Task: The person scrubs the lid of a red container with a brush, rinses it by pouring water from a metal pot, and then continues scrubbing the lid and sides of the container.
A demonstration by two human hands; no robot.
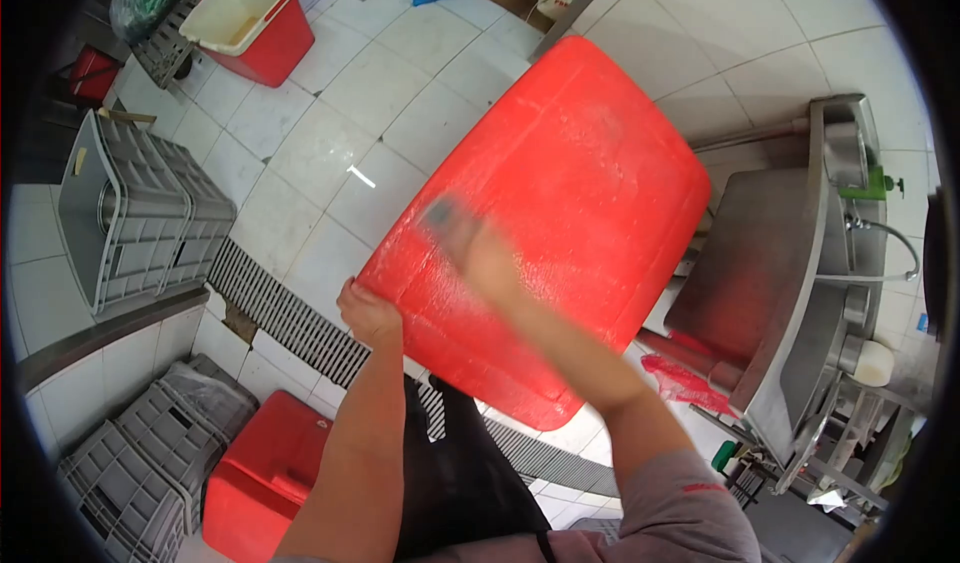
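A large red plastic lid or box (590, 163) stands tilted before me, its broad face wet with streaks of suds. At its lower left edge, my left hand (370, 313) is closed around the rim. My right hand (490, 263) lies over the left part of the wet face, smeared by motion. In it is a grey-blue scrubbing pad or brush (447, 221), too blurred to tell which, pressed to or just over the red surface.
A steel sink (770, 263) with a curved tap (905, 253) stands at the right. Grey crates (150, 213) are stacked at the left, above a slotted floor drain (290, 308). A red cooler box (265, 473) sits lower left, a red-and-cream bucket (270, 48) farther off.
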